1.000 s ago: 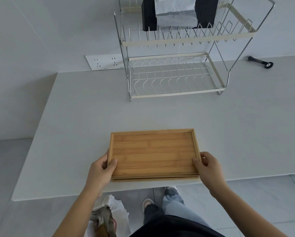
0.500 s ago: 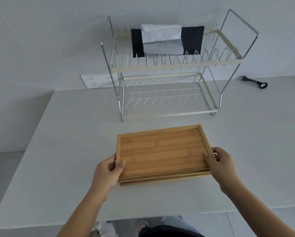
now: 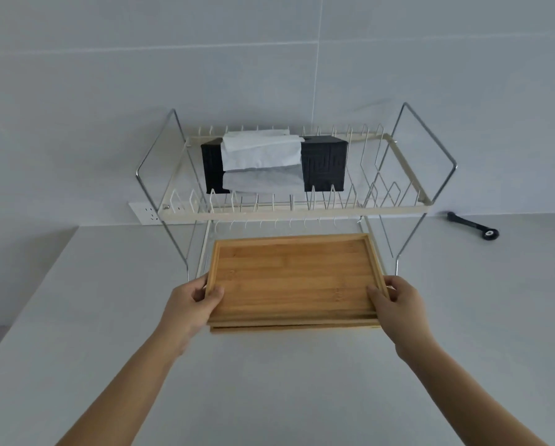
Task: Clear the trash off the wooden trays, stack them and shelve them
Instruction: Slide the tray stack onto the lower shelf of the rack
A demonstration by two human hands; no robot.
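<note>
Both hands [image 3: 195, 304] grip stacked bamboo trays [image 3: 294, 280], wire rack [image 3: 302, 210] behind.

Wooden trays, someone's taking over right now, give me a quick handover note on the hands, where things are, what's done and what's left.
Left hand: gripping the left short edge of the stacked wooden trays.
Right hand: gripping the right short edge.
Trays: held level at the front of the wire rack, their far end at its lower tier opening. The upper tier holds a black tissue box.
Done: the top tray shows no trash, and the trays are stacked.
Left: slide the stack onto the lower tier and let go.
</note>
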